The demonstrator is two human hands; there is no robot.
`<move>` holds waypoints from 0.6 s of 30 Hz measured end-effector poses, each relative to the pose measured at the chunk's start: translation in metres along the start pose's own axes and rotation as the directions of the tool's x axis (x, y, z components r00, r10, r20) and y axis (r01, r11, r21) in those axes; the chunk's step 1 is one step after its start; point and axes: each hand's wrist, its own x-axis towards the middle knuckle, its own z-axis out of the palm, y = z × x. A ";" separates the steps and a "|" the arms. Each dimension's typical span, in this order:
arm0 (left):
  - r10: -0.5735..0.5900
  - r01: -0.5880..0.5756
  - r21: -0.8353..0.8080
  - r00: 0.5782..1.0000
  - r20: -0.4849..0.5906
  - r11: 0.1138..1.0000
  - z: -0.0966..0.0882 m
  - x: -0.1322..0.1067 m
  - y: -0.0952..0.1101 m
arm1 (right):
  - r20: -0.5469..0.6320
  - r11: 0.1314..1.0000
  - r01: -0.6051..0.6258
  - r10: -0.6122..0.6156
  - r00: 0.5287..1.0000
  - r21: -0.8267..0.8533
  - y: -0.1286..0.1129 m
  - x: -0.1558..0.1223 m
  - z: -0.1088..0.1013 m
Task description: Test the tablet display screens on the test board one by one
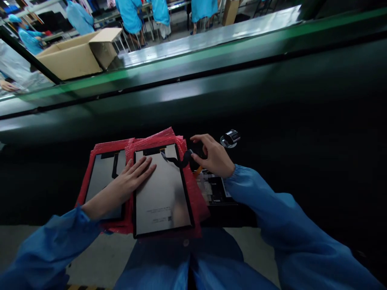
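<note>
My left hand [133, 175] lies flat, fingers spread, on the silver back of a display panel [163, 197] with a black border. From the panel's top edge a black ribbon cable [178, 162] curls off to the right. My right hand [214, 155] is beside the cable's free end; the thumb tip meets or nearly meets it, with thumb and index finger apart. Red bubble wrap [196, 205] lies under the panel. A second display panel [104, 177] on red wrap sits to the left, partly under my left forearm. An opened device with exposed circuitry [213, 187] is partly hidden below my right wrist.
A shiny roll of tape or film [231, 138] stands on the dark work surface beyond my right hand. Behind it runs a green-edged conveyor [181, 90]. A cardboard box [71, 56] stands on the far side, with several people in blue work clothes beyond.
</note>
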 end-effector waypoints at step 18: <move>-0.261 0.108 -0.934 0.965 0.016 0.342 -0.046 0.097 0.053 | 0.469 0.794 -0.155 -0.177 0.865 0.588 -0.016 -0.011 -0.018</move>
